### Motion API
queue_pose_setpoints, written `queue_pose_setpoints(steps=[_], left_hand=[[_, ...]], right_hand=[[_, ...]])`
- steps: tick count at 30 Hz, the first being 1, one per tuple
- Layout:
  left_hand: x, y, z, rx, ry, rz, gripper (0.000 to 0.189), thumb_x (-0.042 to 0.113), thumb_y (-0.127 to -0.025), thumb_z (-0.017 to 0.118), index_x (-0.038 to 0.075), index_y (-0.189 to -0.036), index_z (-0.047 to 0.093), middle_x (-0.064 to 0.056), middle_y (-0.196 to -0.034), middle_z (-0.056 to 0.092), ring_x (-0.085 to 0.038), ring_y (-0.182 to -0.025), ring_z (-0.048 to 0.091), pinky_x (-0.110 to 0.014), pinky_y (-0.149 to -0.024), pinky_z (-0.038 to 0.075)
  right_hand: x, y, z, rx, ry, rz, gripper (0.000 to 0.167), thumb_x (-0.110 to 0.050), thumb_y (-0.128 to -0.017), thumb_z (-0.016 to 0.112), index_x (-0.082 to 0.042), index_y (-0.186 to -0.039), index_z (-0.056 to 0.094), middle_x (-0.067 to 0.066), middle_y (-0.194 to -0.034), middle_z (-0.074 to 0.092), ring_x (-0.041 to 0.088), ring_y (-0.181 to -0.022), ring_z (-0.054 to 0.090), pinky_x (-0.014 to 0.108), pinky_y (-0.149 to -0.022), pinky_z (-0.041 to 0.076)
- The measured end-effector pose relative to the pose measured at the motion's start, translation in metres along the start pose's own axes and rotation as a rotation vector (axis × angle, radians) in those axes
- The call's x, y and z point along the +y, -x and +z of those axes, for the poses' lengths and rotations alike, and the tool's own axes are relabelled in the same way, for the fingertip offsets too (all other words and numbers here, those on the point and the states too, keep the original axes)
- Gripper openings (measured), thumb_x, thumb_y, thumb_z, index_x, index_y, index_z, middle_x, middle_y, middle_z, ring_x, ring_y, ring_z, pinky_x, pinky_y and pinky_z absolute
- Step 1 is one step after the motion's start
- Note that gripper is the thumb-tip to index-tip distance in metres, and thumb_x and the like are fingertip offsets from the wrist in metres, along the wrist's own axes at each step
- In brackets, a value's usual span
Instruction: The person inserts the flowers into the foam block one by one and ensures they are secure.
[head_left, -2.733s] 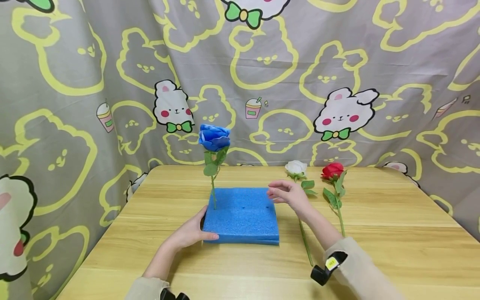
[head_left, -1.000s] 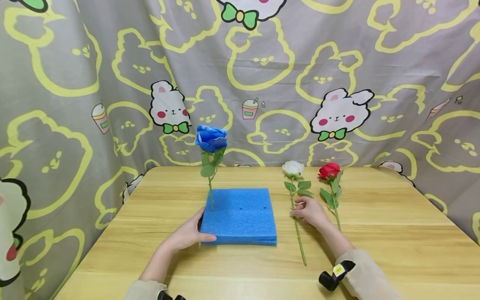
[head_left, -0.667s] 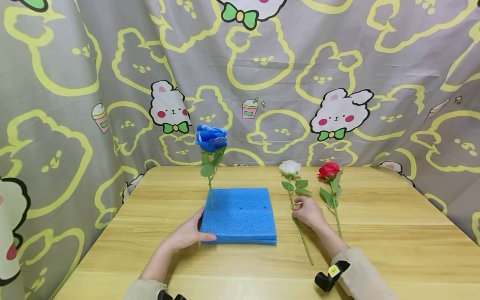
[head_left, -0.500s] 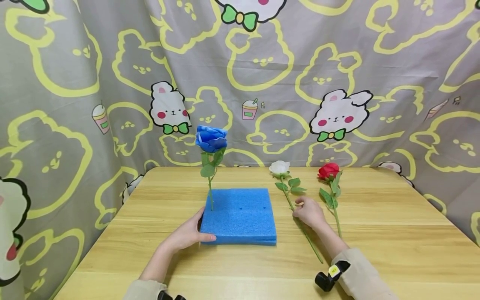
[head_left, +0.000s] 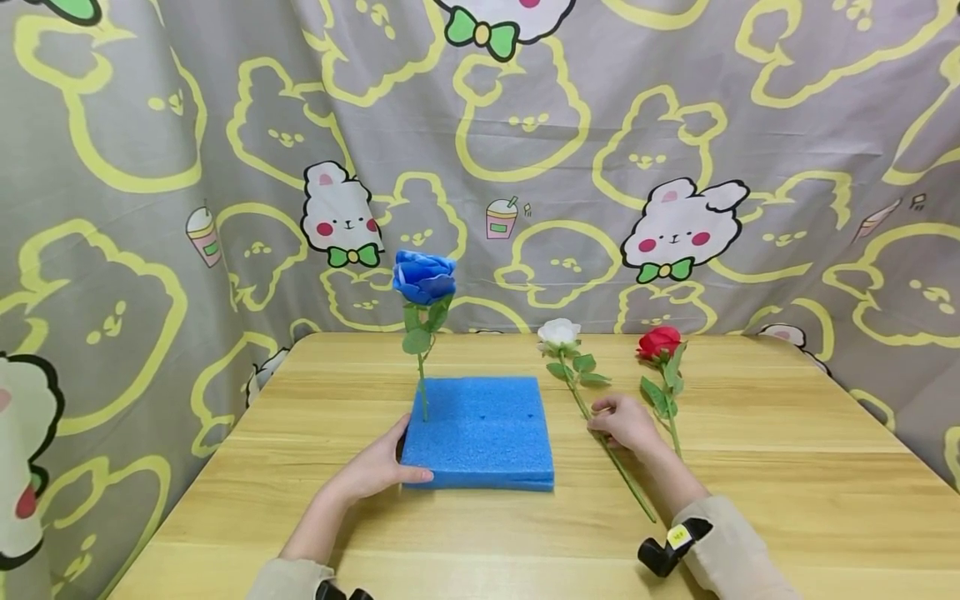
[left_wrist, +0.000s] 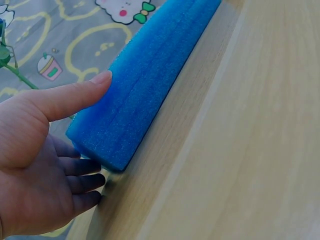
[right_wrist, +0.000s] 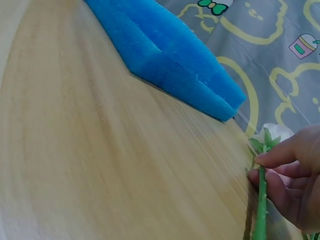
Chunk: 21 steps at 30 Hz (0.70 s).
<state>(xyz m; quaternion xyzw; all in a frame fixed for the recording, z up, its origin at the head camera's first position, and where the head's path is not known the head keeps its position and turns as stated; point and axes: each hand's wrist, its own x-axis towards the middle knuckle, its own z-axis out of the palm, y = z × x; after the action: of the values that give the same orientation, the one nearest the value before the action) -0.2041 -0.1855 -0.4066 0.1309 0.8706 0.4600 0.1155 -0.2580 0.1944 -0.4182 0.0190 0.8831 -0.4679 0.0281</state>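
Note:
A blue foam block (head_left: pixel 487 446) lies on the table, and a blue artificial rose (head_left: pixel 424 277) stands upright near its left edge. My left hand (head_left: pixel 375 469) holds the block's near left corner, thumb on the front face and fingers along the left side; the left wrist view shows the thumb (left_wrist: pixel 82 95) against the foam. To the right of the block, my right hand (head_left: pixel 626 423) pinches the green stem of a white artificial rose (head_left: pixel 559 333), which slants with its bloom toward the back. In the right wrist view the stem (right_wrist: pixel 261 215) runs between thumb and finger.
A red artificial rose (head_left: pixel 659 342) lies to the right of the white one, its lower stem hidden behind the right arm. Two small holes show in the foam's top. A patterned grey curtain (head_left: pixel 555 108) hangs behind the wooden table (head_left: pixel 465 542).
My right hand has moved from above the foam's right edge to the white rose and taken its stem. The rose has turned, bloom leftward, stem end rightward. The left hand stays on the block.

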Motion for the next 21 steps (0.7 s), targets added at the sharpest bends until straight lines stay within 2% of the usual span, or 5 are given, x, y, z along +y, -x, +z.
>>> queue_pose_setpoints(steps=[8,16,21], left_hand=[[0.0002,-0.0005,-0.0010,-0.001,0.003,0.005,0.108,0.031,-0.075,0.078,-0.006,-0.146,0.006,-0.026,-0.149,0.014,-0.040,-0.136,0.016,-0.054,-0.106,0.022],[0.0007,0.0002,-0.0013,0.000,-0.005,0.010,0.108,0.032,-0.075,0.078,-0.006,-0.146,0.006,-0.026,-0.149,0.014,-0.040,-0.136,0.016,-0.054,-0.106,0.022],[0.0007,0.0002,-0.0006,-0.003,-0.007,0.010,0.108,0.032,-0.075,0.077,-0.006,-0.146,0.006,-0.026,-0.149,0.015,-0.040,-0.136,0.017,-0.054,-0.105,0.022]], right_hand=[[-0.0012,-0.0003,-0.0042,-0.059,-0.123,0.003,0.038,-0.001,-0.084,0.064,0.013,-0.117,0.053,0.010,-0.080,0.066,0.015,-0.063,0.063,0.027,-0.047,0.050],[-0.0006,0.0011,-0.0077,-0.145,-0.192,-0.015,0.038,0.005,-0.083,0.062,0.018,-0.117,0.050,0.008,-0.079,0.060,0.016,-0.068,0.064,0.025,-0.052,0.051],[0.0009,0.0010,-0.0060,-0.174,-0.275,0.022,0.038,0.006,-0.084,0.060,0.018,-0.119,0.049,0.008,-0.084,0.059,0.014,-0.070,0.063,0.022,-0.055,0.050]])
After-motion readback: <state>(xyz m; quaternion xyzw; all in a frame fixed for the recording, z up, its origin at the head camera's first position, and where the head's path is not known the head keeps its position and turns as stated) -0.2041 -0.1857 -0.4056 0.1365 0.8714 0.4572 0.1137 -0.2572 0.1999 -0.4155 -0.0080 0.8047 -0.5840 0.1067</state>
